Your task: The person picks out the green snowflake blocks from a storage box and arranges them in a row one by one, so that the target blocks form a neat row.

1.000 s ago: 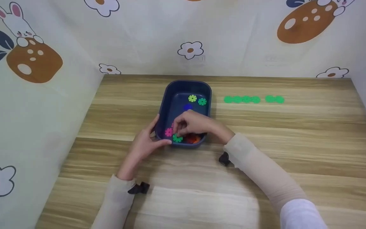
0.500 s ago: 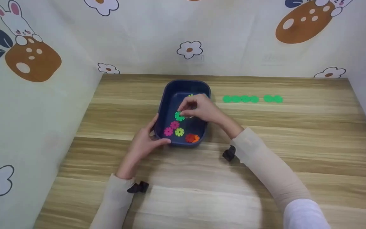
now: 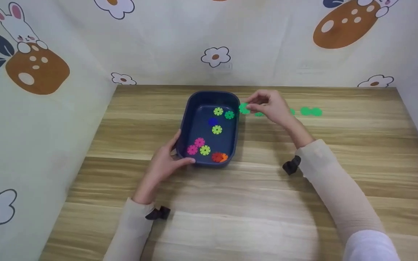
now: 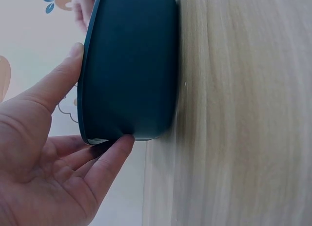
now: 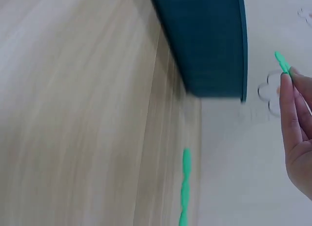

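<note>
My right hand point(image 3: 272, 107) pinches a green snowflake disc point(image 3: 244, 108) between thumb and fingertips, just right of the box's rim. In the right wrist view that disc point(image 5: 281, 62) appears edge-on, raised above the table. My left hand point(image 3: 163, 164) holds the near left corner of the dark blue plastic box point(image 3: 182, 125). Its thumb lies at the near rim and its fingers along the left side wall point(image 4: 129, 65). Inside the box lie several loose discs: yellow-green point(image 3: 217, 129), green point(image 3: 229, 115), blue point(image 3: 213, 121), pink point(image 3: 192, 149), red point(image 3: 217, 157) and orange point(image 3: 224, 157).
Right of the box, a row of green discs point(image 3: 259, 114) lies on the wooden table point(image 3: 252, 217), partly covered by my right hand. Farther right lies a green pair point(image 3: 311, 111). A patterned cloth wall point(image 3: 165, 47) rises behind the table; another stands at left.
My right hand has lifted the green disc from the box's near end, carried it up and right, and brought it outside the rim. The left hand stays at its corner.
</note>
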`<state>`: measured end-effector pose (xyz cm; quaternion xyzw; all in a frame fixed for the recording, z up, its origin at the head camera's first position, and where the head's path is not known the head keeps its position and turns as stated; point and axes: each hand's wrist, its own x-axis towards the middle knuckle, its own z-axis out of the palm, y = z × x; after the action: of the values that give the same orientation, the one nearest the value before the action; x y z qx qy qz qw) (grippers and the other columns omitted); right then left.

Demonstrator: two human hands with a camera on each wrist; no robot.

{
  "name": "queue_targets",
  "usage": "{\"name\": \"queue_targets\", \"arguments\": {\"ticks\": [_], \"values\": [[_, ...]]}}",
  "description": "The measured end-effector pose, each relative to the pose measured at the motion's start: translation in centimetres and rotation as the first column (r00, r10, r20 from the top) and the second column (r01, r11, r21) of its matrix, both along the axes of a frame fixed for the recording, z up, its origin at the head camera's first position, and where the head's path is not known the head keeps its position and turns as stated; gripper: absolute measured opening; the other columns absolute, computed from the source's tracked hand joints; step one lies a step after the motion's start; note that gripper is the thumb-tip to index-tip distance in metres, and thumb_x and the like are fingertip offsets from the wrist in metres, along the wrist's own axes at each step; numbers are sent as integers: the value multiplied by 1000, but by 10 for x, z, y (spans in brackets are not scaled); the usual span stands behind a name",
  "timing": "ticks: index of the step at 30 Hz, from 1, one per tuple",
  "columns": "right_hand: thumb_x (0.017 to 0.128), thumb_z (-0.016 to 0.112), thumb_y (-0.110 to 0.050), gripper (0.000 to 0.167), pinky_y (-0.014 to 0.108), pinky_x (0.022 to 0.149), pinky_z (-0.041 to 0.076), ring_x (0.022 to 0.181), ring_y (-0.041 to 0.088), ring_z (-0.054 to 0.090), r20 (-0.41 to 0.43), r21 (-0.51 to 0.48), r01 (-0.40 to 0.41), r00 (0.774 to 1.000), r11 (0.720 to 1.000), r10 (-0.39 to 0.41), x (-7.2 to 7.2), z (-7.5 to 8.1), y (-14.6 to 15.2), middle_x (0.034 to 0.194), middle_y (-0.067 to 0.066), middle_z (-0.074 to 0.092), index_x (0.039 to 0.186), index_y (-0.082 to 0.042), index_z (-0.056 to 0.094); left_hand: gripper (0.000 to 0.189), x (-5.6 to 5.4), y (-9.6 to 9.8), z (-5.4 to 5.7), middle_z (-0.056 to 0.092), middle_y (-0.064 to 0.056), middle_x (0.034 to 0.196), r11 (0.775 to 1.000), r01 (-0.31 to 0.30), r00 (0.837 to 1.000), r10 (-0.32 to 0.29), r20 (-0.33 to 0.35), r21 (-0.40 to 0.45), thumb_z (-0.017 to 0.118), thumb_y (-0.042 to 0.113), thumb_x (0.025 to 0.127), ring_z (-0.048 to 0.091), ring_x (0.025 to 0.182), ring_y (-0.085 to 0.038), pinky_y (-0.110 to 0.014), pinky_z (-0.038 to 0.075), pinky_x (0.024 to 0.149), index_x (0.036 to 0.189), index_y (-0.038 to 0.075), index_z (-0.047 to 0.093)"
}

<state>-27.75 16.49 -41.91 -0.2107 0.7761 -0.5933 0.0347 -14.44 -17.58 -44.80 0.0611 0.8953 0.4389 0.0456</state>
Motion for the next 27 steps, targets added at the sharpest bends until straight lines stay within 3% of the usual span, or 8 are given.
{"name": "queue_targets", "arguments": {"ticks": [5, 9, 15, 18, 22, 27], "values": [[88, 67, 3, 19, 26, 68, 56, 74, 16, 67, 14, -26, 92, 996, 995, -92, 4, 9, 39, 91, 19, 69, 101, 17, 63, 101, 0, 0, 0, 33, -17, 151, 1000, 0, 1000, 0, 21, -9, 85, 35, 73, 39, 133, -30, -40, 36, 106, 153, 12, 27], [87, 69, 1, 21, 27, 68, 56, 73, 15, 68, 18, -51, 197, 980, 979, -196, -1, -1, 74, 89, 15, 70, 101, 17, 63, 102, 0, 0, -1, 35, -19, 149, 1000, -2, 1000, 2, 16, 3, 85, 35, 72, 43, 131, -31, -41, 42, 100, 153, 10, 28], [86, 70, 1, 21, 25, 67, 56, 72, 13, 68, 27, -22, 348, 937, 937, -347, -6, -15, 117, 86, 11, 70, 101, 14, 65, 102, 0, 0, -1, 37, -20, 147, 1000, -14, 1000, 14, 9, -6, 86, 35, 71, 43, 130, -31, -40, 43, 100, 153, 12, 29], [86, 70, 2, 21, 23, 67, 55, 72, 10, 68, 70, -9, 407, 911, 913, -406, -4, -18, 133, 85, 7, 70, 102, 13, 64, 102, 0, 0, -1, 36, -19, 149, 1000, -15, 1000, 16, 19, -10, 86, 35, 72, 41, 132, -31, -42, 40, 102, 153, 13, 28], [86, 70, 3, 19, 21, 68, 55, 72, 6, 67, 121, 1, 476, 873, 879, -473, -2, -23, 149, 84, 4, 71, 102, 12, 65, 103, 1, 0, -1, 34, -18, 150, 1000, -18, 999, 18, 32, -7, 85, 36, 71, 40, 133, -31, -42, 40, 102, 153, 14, 27], [85, 70, 3, 20, 18, 67, 54, 71, 1, 65, 123, 38, 538, 834, 842, -538, 2, -28, 167, 79, -4, 71, 103, 12, 65, 104, 1, 0, 0, 36, -18, 149, 1000, -15, 1000, 15, 25, -19, 85, 39, 70, 42, 131, -30, -41, 41, 101, 153, 13, 28]]}}
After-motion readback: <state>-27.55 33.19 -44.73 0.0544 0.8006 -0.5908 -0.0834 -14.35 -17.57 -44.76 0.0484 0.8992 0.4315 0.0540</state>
